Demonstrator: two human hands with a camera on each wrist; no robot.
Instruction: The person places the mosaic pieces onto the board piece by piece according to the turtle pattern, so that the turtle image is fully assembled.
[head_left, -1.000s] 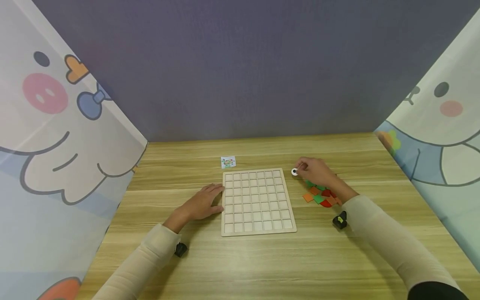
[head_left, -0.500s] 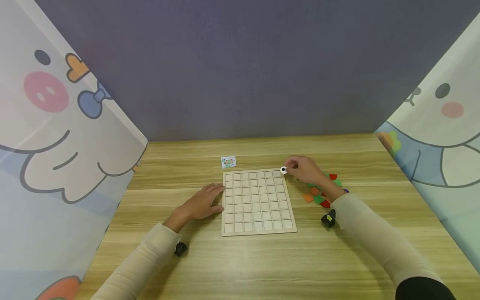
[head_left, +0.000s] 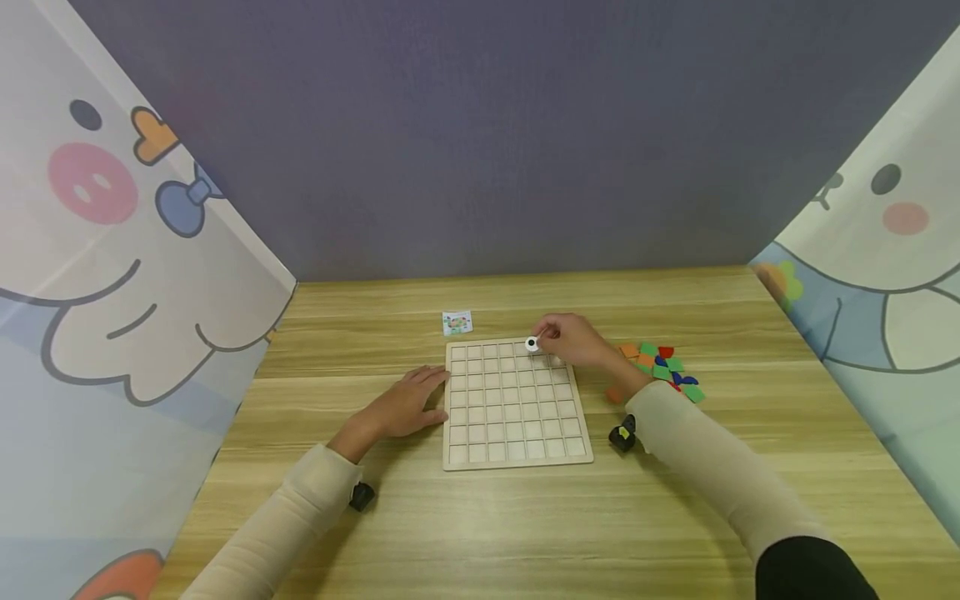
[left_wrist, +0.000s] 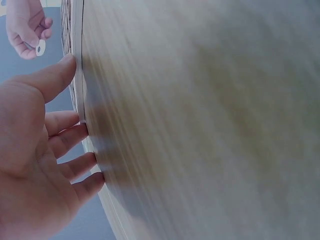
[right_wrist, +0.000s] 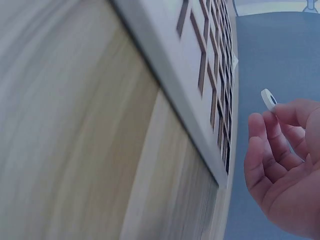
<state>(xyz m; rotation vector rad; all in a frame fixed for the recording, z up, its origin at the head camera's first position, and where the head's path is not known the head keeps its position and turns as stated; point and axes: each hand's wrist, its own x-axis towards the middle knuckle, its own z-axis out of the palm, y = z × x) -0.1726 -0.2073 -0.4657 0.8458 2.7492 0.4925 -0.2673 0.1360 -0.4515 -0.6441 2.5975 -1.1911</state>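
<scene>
A wooden grid board [head_left: 517, 467] with rows of square recesses lies on the table. Over its far right part my right hand [head_left: 573, 339] pinches a small white disc with a black dot [head_left: 532, 343] between thumb and finger. In the right wrist view the white disc [right_wrist: 269, 99] stands up from the fingertips, above the level of the board. My left hand [head_left: 407, 403] lies at the board's left edge, fingers relaxed; its thumb and fingertips touch that edge in the left wrist view, where the palm [left_wrist: 30, 165] shows.
Right of the board several flat colored pieces [head_left: 662, 372] in green, orange, red and blue lie in a loose pile, partly behind my right forearm. A small printed card [head_left: 457, 322] lies beyond the board's far left corner. A dark wall [head_left: 517, 150] borders the table's far edge.
My right hand has carried the white disc leftward from beside the pile to over the board's far rows. More of the pile now shows. The left hand has stayed at the board's edge.
</scene>
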